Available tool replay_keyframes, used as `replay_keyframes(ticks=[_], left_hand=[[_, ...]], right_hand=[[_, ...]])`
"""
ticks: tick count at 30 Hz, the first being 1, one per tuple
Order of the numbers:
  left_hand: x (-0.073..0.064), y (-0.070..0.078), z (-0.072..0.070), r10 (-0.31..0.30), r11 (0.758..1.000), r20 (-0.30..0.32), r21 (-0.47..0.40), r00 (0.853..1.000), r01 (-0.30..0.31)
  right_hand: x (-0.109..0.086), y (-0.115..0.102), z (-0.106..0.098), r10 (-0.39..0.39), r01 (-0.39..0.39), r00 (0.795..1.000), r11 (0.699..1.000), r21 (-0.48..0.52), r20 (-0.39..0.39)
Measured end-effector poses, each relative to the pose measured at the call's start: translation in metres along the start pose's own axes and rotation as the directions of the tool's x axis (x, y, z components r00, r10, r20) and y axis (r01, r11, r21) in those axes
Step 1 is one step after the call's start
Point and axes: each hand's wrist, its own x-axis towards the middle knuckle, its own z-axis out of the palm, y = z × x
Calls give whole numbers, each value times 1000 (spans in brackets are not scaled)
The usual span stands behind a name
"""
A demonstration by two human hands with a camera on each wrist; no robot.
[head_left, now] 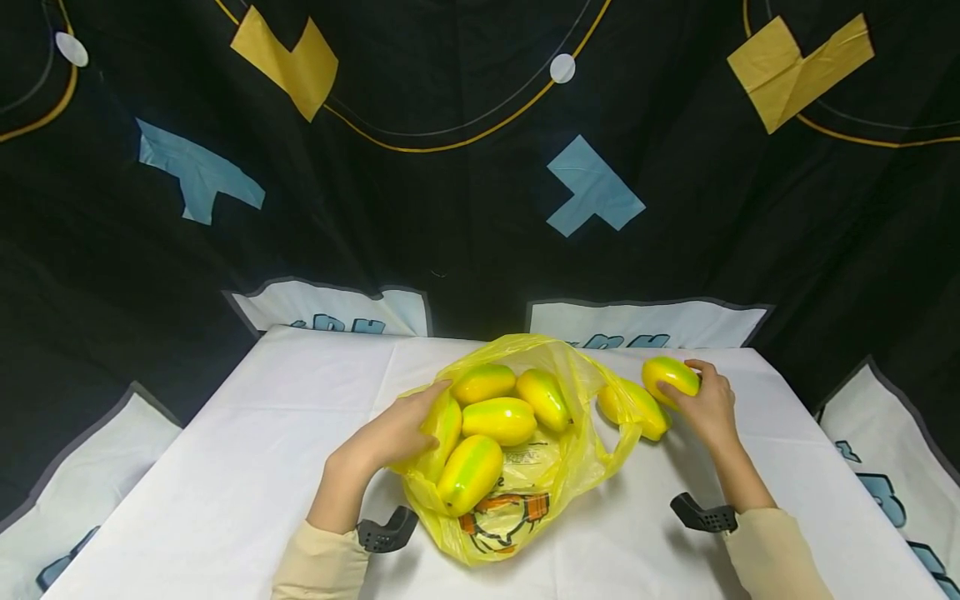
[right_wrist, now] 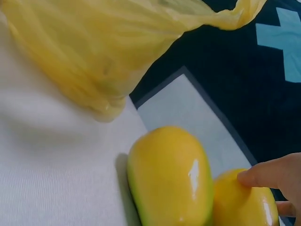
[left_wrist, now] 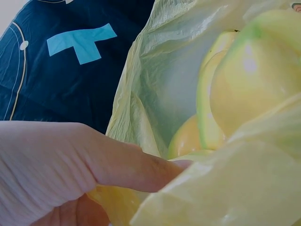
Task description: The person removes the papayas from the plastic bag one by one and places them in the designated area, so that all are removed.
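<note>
A yellow plastic bag (head_left: 592, 475) lies with its mouth spread, and several yellow-green mangoes (head_left: 498, 421) show inside it. On the bag's left edge, my left hand (head_left: 390, 429) grips the plastic, its thumb over the film in the left wrist view; the fingertips are partly hidden. To the right of the bag, my right hand (head_left: 708, 408) holds a mango (head_left: 670, 375) between thumb and fingers. Another mango (head_left: 637, 410) lies on the table beside the bag's handle, close to the held one. In the right wrist view this lying mango (right_wrist: 169, 174) looms nearest.
A white cloth covers the table (head_left: 225, 467). Behind it hangs a black curtain (head_left: 450, 233) with blue and gold patches. Each wrist wears a black camera mount; the right one (head_left: 703, 513) sits by the sleeve. The bag's loop handle (head_left: 622, 437) reaches toward the lying mango.
</note>
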Motion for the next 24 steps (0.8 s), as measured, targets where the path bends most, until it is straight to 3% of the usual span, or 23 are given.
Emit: replay_keyframes(ticks=[24], left_hand=[[-2, 2, -1, 15, 1000, 2, 18, 1000, -15]], right_hand=[[1, 17, 11, 60, -60, 997, 998, -3, 42]])
